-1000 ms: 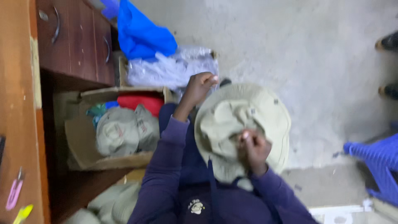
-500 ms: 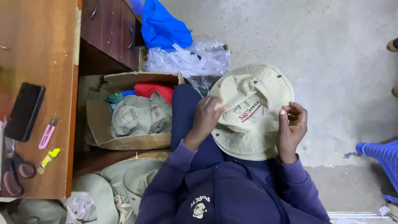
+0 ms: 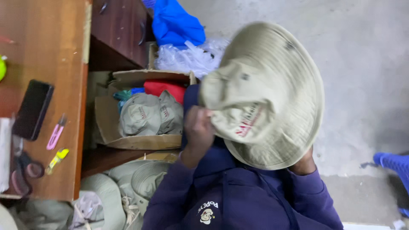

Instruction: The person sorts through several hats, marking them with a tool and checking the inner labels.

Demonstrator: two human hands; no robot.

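Hat [image 3: 272, 98], beige and wide-brimmed, held up over the person's lap, crown turned toward the camera. Left hand [image 3: 199, 130] is closed on the hat's crown at its left edge. Right hand [image 3: 303, 162] sits under the hat's lower right brim, mostly hidden, so its grip cannot be told. Left of the hat, a cardboard box [image 3: 128, 140] holds folded hats, and beyond it stands a wooden desk [image 3: 51, 51]. Bare concrete floor [image 3: 366, 64] lies open right of the hat. Above the hat, a blue bag [image 3: 177, 23].
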